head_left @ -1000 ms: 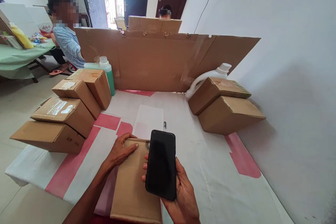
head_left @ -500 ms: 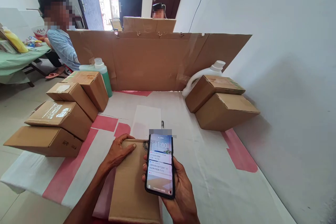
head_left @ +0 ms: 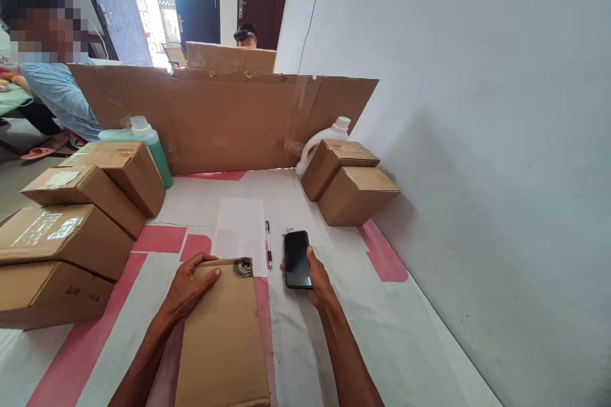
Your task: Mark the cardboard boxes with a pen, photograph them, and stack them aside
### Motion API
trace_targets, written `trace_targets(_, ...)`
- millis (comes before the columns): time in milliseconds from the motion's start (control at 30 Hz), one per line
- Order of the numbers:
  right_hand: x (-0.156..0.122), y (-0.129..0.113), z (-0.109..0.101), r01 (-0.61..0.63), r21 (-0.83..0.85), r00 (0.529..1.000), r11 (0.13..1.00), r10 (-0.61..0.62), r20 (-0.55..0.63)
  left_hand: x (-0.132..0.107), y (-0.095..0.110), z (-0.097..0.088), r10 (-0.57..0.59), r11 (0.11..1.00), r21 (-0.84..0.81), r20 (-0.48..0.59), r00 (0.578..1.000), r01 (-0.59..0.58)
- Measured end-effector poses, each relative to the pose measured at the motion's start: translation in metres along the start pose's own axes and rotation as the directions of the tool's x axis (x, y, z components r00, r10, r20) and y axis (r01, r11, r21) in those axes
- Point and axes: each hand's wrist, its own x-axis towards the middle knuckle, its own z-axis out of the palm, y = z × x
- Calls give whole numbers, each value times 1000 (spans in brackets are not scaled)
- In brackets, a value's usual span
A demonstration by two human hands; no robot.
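My left hand (head_left: 193, 283) grips the upper left corner of a cardboard box (head_left: 224, 337), thumb on top and fingers over the far edge. A dark scribble (head_left: 243, 268) marks the box's far right corner. To the right, my right hand (head_left: 319, 276) is closed around a smartphone (head_left: 296, 259), whose screen is dark. The phone is low over the white cloth; I cannot tell whether it touches. Between box and phone lies a pen (head_left: 268, 245), beside a white sheet of paper (head_left: 238, 229).
Several cardboard boxes (head_left: 62, 229) stand at the left, with a green bottle (head_left: 155, 149) behind. Two boxes (head_left: 358, 194) and a white jug (head_left: 324, 137) are at the right. A cardboard screen (head_left: 229, 121) closes off the back. One person sits at left, another behind the screen.
The phone's lit screen has gone dark. My right hand has carried it away from over the box, forward and to the right. The view has turned right; my left hand still holds the box.
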Motion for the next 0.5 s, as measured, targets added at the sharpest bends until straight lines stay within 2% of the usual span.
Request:
trace_targets(100,18,13,-10,58,-187,982,981,-90,-167,0,-2,1,3,1000,17,-8,1000,-3)
trace_targets(200,25,19,-19,115,-396,947,911,-221,-234,1,-9,0,78,997,-17,-56,995,-79)
trace_targets(300,27,16,-26,155,-551,911,820,-334,-241,6,-24,-3,200,959,-175,-138,970,-222)
trace_targets(367,23,15,-27,181,-619,884,764,-402,-238,6,-38,-6,224,937,-219,-223,949,-273)
trace_targets(433,10,18,-22,223,-667,853,711,-473,-220,-1,-57,-7,242,942,-148,-326,914,-302)
trace_targets(500,-12,30,-10,326,-676,827,661,-546,-135,-19,-78,-5,285,948,-17,-391,875,-316)
